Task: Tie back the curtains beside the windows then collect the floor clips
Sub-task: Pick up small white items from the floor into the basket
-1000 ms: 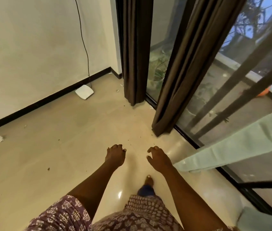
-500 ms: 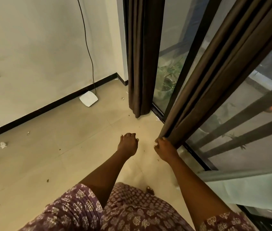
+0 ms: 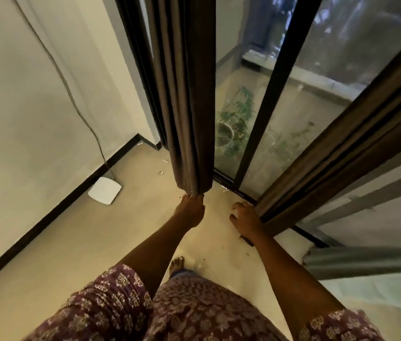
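Note:
Two dark brown curtains hang in front of the glass. The left curtain (image 3: 187, 99) hangs straight down by the corner, and my left hand (image 3: 191, 210) pinches its bottom hem. The right curtain (image 3: 337, 148) slants up to the right. My right hand (image 3: 246, 217) grips that curtain's lower edge with curled fingers. Small pale clips (image 3: 160, 172) lie on the floor near the left curtain, and another clip (image 3: 226, 190) lies by the window track.
A white flat box (image 3: 104, 193) with a black cable (image 3: 71, 99) sits by the skirting at the left wall. A dark window frame post (image 3: 263, 114) stands between the curtains. A pale green cloth (image 3: 366, 264) lies at the right. My bare foot (image 3: 177, 263) is on the beige floor.
I have stepped closer to the window. My left hand went forward and took the left curtain's hem. My right hand keeps its hold on the right curtain's edge.

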